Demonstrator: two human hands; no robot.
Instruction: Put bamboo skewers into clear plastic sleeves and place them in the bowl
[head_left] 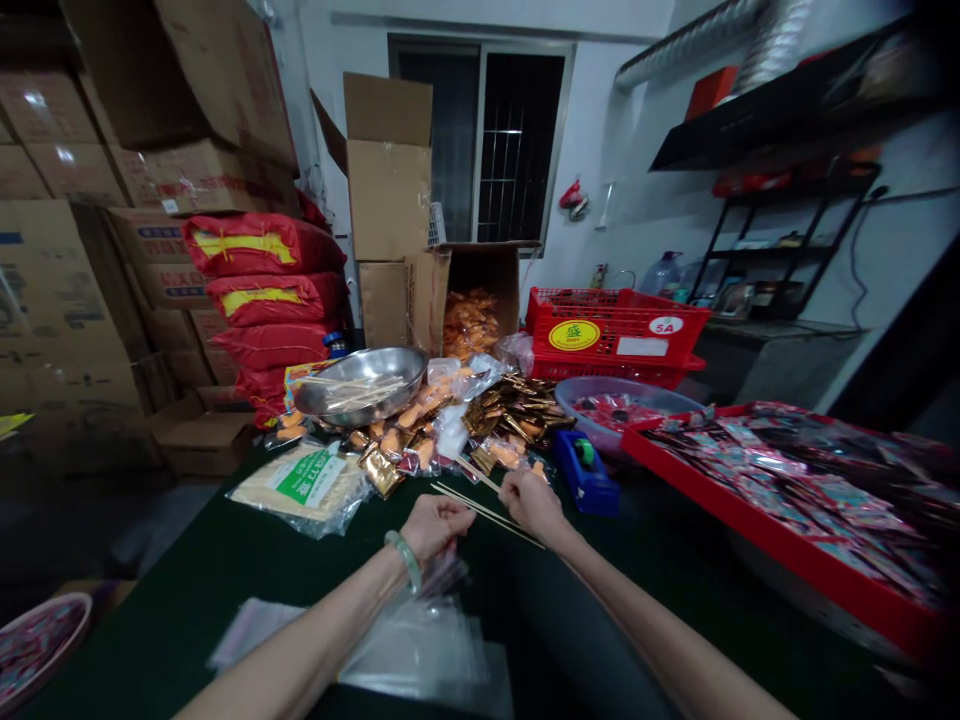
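My right hand [531, 503] is closed around a thin wooden stick [480, 474] that points up and left toward the pile. Beside it, my left hand [433, 525], with a pale green bangle at the wrist, has thumb and fingers pressed together. Blurred clear plastic, seemingly a bag [448, 575], hangs from under the left palm. A few loose sticks [499, 519] lie on the dark green table between the hands. Below the left hand, flat clear bags [412, 645] are spread out. Ahead lie gold foil packets [517, 408] and orange wrapped pieces [424, 455].
A steel bowl [367, 385] with sticks and a labelled stick pack [304, 482] stand left. Rightward are a blue tape dispenser [589, 478], a plastic basin [630, 390], a red crate [615, 325] and a red tray [780, 515] of packets. Cartons [386, 190] stand behind.
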